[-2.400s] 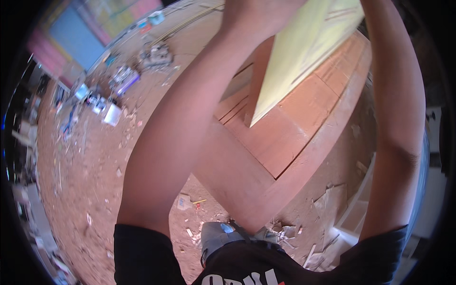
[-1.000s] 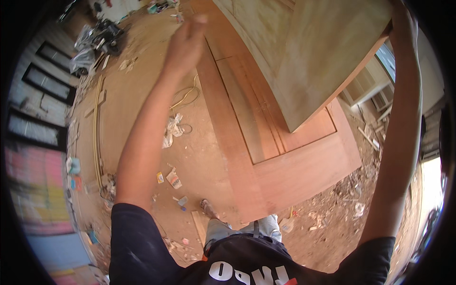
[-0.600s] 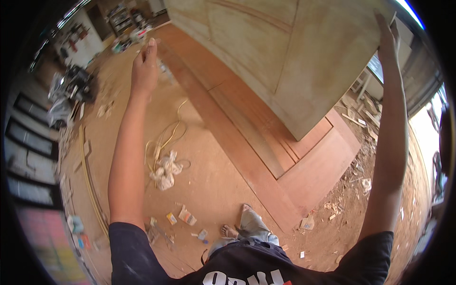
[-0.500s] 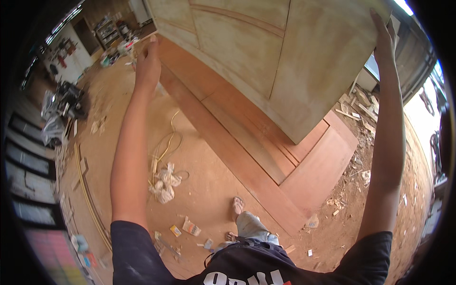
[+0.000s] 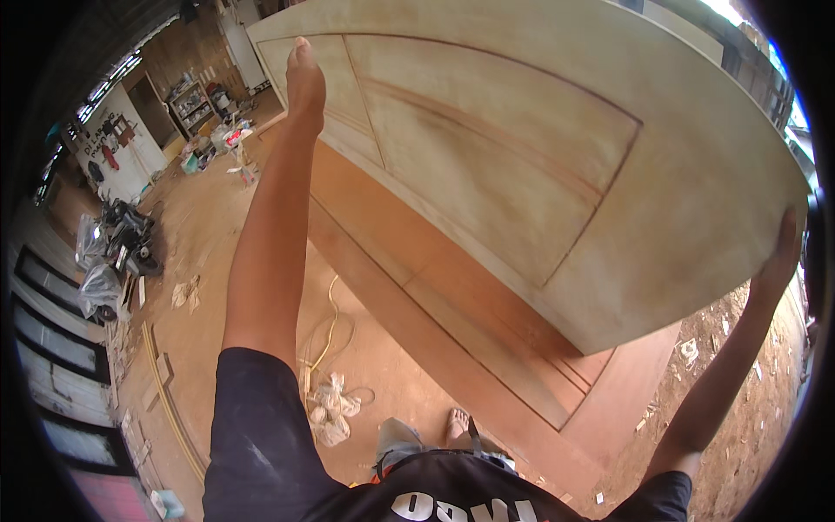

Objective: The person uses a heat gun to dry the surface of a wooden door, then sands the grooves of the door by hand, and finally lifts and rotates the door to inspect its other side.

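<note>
A pale, cream-green wooden door [image 5: 487,165] with recessed panels is tilted up in front of me. Its lower corner is over a reddish-brown panelled door [image 5: 531,435] lying flat beneath it; whether they touch I cannot tell. My right hand [image 5: 778,257] grips the pale door at its right edge, some fingers hidden. Toward the door's far left end, my left hand [image 5: 304,87] is raised in front of its face, one digit pointing up. The other fingers are hidden, so I cannot tell whether that hand grips the door.
A tied white bag [image 5: 332,409] and a yellow cord [image 5: 326,339] lie on the dirt floor to the left. Farther left stands a motorbike [image 5: 130,235] with plastic over part of it. Shelves [image 5: 191,106] stand at the back. Wood scraps litter the ground at right.
The pale door has swung to show more of its face, its lower corner shifting down and right. My right hand has moved down and right with it; my left hand has shifted slightly up and right.
</note>
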Motion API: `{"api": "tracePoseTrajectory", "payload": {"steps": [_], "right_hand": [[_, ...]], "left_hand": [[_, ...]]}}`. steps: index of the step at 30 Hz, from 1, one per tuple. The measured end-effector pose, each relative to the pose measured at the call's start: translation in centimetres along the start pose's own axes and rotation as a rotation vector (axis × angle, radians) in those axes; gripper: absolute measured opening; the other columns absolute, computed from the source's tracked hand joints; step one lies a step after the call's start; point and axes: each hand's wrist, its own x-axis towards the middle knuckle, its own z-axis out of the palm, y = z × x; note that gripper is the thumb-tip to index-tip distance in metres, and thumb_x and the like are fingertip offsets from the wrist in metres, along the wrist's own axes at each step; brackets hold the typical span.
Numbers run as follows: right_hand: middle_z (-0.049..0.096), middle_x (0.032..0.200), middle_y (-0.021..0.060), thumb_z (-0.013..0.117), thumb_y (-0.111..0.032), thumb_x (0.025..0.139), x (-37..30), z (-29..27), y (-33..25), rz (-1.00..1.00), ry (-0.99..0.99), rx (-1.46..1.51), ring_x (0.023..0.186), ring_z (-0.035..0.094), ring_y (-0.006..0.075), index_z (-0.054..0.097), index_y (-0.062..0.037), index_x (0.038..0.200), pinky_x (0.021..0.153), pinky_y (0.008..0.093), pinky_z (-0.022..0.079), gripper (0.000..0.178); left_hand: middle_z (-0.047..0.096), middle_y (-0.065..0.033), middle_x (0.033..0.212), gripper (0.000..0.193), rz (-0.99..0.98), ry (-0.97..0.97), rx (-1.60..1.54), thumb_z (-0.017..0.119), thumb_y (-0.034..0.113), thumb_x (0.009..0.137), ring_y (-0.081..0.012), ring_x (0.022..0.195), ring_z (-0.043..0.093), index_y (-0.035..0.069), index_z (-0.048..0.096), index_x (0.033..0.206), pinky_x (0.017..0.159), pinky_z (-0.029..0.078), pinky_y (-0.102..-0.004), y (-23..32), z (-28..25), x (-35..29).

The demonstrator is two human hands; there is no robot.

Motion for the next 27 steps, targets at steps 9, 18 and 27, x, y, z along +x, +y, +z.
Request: {"api": "tracePoseTrajectory", "payload": {"steps": [9,18,27], "right_hand": [[0.054,0.143,0.0156,0.047,-0.061,0.1,-9.5,4.1,-1.8,0.064,0.529,-0.303,0.127,0.053,0.0258,0.047,0.0063,0.143,0.109,0.0347,0.038,0.08],[0.04,0.152,0.0176,0.034,-0.052,0.107,-12.9,2.7,-4.0,-0.051,0.589,-0.38,0.135,0.043,0.0311,0.034,0.0023,0.149,0.116,0.0427,0.035,0.069],[0.049,0.145,0.0208,0.034,-0.049,0.107,-14.8,1.9,-3.8,-0.189,0.638,-0.859,0.131,0.05,0.0338,0.047,0.0058,0.141,0.109,0.0434,0.044,0.065]], "left_hand": [[0.026,-0.0205,0.16,0.076,0.506,-0.028,0.427,0.042,0.047,0.102,-0.0366,0.143,0.032,-0.001,0.018,0.157,0.118,0.026,-0.0454,-9.9,3.9,17.3],[0.026,-0.0308,0.156,0.083,0.309,0.317,-0.044,0.039,0.059,0.1,-0.0435,0.147,0.021,-0.002,0.022,0.155,0.121,0.02,-0.0494,-13.3,8.4,18.9],[0.021,-0.0248,0.162,0.097,-0.361,0.324,-0.324,0.057,0.062,0.089,-0.0412,0.148,0.025,0.004,0.02,0.158,0.119,0.026,-0.0511,-4.8,1.4,18.1]]}}
